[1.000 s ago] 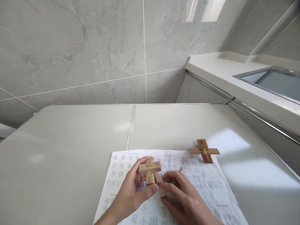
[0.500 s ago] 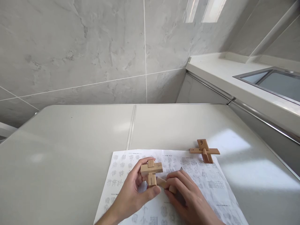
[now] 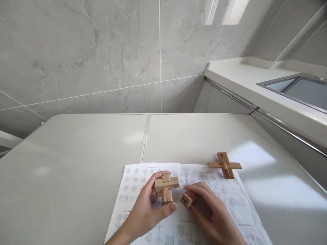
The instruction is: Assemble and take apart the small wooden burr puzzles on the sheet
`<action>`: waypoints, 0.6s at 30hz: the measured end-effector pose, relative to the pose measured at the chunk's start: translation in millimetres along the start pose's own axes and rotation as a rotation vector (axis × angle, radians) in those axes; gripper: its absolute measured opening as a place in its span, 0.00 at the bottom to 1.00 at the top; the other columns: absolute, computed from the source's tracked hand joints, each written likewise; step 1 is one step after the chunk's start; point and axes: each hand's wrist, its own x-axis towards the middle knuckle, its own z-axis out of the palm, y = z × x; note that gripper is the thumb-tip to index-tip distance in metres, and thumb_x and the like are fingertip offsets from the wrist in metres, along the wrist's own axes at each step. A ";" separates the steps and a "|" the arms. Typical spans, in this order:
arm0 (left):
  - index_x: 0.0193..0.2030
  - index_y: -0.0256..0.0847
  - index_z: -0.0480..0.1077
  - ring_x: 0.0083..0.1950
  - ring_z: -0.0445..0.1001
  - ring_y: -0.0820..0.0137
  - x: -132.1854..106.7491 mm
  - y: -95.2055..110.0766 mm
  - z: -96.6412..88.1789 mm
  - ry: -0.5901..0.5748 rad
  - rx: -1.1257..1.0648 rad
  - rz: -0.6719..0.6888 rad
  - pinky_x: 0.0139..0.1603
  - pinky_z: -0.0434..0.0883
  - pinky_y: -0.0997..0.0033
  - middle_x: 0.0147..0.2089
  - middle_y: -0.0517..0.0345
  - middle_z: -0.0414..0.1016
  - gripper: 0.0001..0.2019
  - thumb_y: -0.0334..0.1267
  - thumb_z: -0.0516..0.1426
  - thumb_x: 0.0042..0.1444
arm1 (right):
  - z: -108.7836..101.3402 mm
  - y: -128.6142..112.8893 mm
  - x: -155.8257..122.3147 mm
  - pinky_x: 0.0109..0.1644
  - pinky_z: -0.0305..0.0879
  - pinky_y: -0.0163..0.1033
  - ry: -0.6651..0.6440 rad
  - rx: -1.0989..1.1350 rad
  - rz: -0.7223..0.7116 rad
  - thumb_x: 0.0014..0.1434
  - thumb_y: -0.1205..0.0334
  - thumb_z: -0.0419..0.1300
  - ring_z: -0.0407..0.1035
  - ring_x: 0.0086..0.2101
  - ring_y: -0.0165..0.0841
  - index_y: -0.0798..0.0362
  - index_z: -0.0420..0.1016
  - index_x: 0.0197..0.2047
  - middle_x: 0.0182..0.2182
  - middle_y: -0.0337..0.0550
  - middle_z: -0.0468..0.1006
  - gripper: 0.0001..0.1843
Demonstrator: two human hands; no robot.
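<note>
My left hand [image 3: 146, 207] is closed around a cross of interlocked light wooden puzzle pieces [image 3: 167, 183], thumb at its lower end and fingers behind it. To the right, my right hand [image 3: 211, 212] pinches a single wooden puzzle piece [image 3: 187, 200] whose near end bears a dark mark like a 2. A small gap separates this piece from the cross. Both hands are over a printed paper sheet [image 3: 138, 187] covered with small diagrams. Part of the single piece is hidden by my right fingers.
Another assembled wooden cross [image 3: 224, 165], darker and marked with numbers, rests at the sheet's upper right edge. The pale table [image 3: 84, 163] has a seam running across its middle. A grey tiled wall [image 3: 102, 51] stands behind; a white counter with a sink [image 3: 301, 88] is at right.
My right hand has drawn the single piece away from the cross and turned it, so its marked end now shows. My left hand keeps the cross nearly still. The view has shifted slightly.
</note>
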 end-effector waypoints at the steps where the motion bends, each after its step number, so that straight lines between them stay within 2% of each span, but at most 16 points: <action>1: 0.66 0.49 0.65 0.46 0.73 0.63 -0.4 0.5 0.6 0.006 0.005 -0.003 0.52 0.70 0.62 0.46 0.55 0.75 0.37 0.56 0.72 0.55 | -0.6 0.0 0.4 0.41 0.77 0.41 0.004 0.012 0.011 0.71 0.65 0.59 0.77 0.40 0.40 0.45 0.75 0.57 0.41 0.45 0.79 0.13; 6: 0.66 0.49 0.65 0.45 0.73 0.63 -1.9 1.3 0.9 0.013 0.053 -0.021 0.51 0.71 0.62 0.51 0.52 0.76 0.37 0.55 0.73 0.54 | -3.2 -2.4 1.5 0.39 0.75 0.39 0.007 0.086 0.058 0.69 0.60 0.65 0.75 0.36 0.38 0.46 0.76 0.46 0.38 0.42 0.78 0.03; 9: 0.67 0.50 0.65 0.43 0.73 0.65 -1.6 1.1 0.9 -0.049 0.101 -0.019 0.48 0.72 0.64 0.50 0.53 0.76 0.37 0.52 0.73 0.54 | -4.9 -3.1 0.9 0.39 0.75 0.40 -0.008 0.106 0.036 0.69 0.57 0.66 0.74 0.35 0.38 0.47 0.75 0.41 0.36 0.42 0.76 0.06; 13: 0.66 0.50 0.65 0.43 0.72 0.65 -1.4 0.8 3.3 -0.087 0.154 -0.006 0.46 0.73 0.65 0.48 0.53 0.75 0.36 0.50 0.73 0.54 | -7.3 -0.3 -2.0 0.40 0.75 0.40 0.035 0.020 0.043 0.73 0.51 0.61 0.73 0.37 0.39 0.47 0.79 0.43 0.39 0.45 0.73 0.11; 18: 0.66 0.51 0.66 0.42 0.73 0.65 -1.6 0.3 5.0 -0.094 0.165 -0.016 0.46 0.74 0.62 0.48 0.54 0.74 0.35 0.49 0.73 0.54 | -10.2 -0.6 -7.7 0.34 0.72 0.39 -0.014 0.081 0.089 0.78 0.48 0.48 0.72 0.30 0.37 0.47 0.76 0.53 0.32 0.41 0.75 0.19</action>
